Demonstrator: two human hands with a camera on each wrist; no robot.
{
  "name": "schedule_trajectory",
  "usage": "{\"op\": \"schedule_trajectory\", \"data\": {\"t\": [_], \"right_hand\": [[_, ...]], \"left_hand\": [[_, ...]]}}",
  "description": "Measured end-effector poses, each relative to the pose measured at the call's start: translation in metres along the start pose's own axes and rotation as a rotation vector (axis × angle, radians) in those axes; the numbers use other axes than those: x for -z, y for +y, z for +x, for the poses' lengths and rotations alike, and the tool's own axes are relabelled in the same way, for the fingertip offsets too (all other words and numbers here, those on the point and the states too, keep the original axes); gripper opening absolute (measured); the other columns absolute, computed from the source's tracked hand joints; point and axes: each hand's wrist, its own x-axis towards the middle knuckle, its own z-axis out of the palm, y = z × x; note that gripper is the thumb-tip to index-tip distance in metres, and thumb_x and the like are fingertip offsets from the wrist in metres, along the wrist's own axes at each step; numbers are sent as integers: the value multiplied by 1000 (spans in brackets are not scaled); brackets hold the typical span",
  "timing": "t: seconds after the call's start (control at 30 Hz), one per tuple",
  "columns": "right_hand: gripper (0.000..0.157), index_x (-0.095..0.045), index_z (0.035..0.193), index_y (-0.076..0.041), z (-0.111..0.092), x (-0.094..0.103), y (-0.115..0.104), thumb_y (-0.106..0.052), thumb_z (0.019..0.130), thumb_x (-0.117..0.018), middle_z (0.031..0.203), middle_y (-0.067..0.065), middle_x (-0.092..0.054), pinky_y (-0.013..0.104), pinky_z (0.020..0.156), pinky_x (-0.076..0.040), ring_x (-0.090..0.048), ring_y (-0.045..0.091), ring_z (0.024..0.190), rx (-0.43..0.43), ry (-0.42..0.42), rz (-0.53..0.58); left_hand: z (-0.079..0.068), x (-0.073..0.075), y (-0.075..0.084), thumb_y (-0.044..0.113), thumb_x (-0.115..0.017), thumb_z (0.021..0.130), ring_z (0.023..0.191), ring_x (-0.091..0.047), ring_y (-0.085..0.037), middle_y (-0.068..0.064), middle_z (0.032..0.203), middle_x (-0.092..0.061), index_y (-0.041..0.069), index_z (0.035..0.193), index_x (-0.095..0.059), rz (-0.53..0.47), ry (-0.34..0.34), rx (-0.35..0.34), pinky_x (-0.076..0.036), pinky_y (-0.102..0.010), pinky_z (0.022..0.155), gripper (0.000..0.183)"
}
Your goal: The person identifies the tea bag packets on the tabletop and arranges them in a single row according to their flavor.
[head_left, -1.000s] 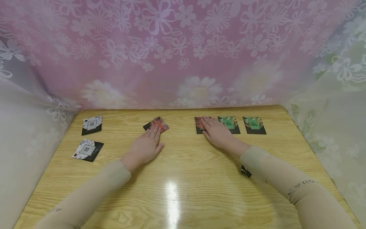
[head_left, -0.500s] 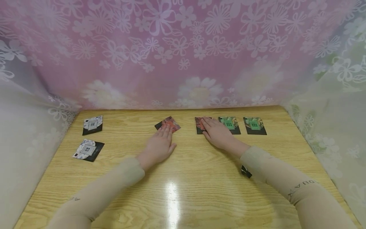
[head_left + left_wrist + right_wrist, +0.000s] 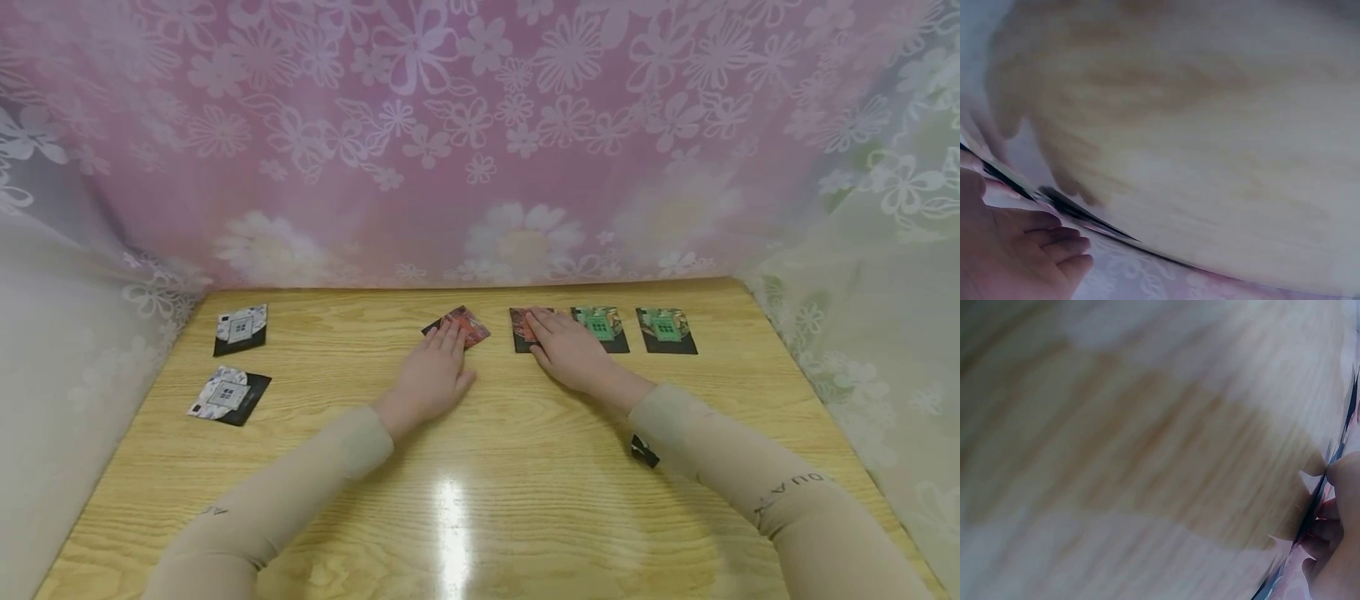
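Resting straight and together, fingers (image 3: 448, 335) of the left hand (image 3: 431, 375) partly cover a skewed, flat, square red-and-black packet (image 3: 472, 326); the right hand (image 3: 572, 353), fingers extended, partly overlies a second red-and-black packet (image 3: 520, 331).

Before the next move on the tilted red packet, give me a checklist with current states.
1. Left grip on the tilted red packet: ok, fingers rest on its near part.
2. Right grip on the other red packet: ok, fingers lie over its right part.
3. Tilted packet squared to the other: not ok, it sits diagonally.
4. Red packets side by side, touching: not ok, a strip of table shows between them.
5. Rightmost green packet free of the grips: ok, nothing touches it.
6. Black item by the right sleeve lying flat: cannot tell, mostly hidden.
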Motion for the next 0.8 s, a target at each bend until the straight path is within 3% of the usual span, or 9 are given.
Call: {"op": "schedule_trajectory", "data": {"t": [0.23,0.43,0.6,0.8], "right_hand": [[64,-33,164,3,-1,2,-1,-32,114,-50,171,21,-35,52,134,-26,-33,36,161,5,10,1],[64,-33,164,3,-2,3,-1,-32,113,-50,171,21,-35,52,134,-26,-34,36,161,4,7,2],[64,-32,165,3,-2,4,-2,-33,114,-49,172,21,-34,52,134,-26,-33,36,161,6,0,1],[64,-32,165,3,-1,2,0,-33,114,-48,172,21,-33,52,134,-26,-33,36,161,11,6,-8]], "left_hand": [[10,2,-28,38,-35,115,165,-22,-36,-21,176,-22,-2,167,-24,19,37,-52,-19,-47,137,67],[21,5,-46,29,-36,115,166,-22,-32,-18,177,-22,3,169,-22,106,48,-155,-21,-46,137,62],[28,7,-54,28,-38,115,167,-17,-29,-13,179,-18,10,171,-19,136,29,-242,-20,-45,137,61],[30,11,-54,28,-35,116,168,-9,-28,-12,180,-9,8,171,-13,135,-42,-294,-15,-43,138,62]]}}
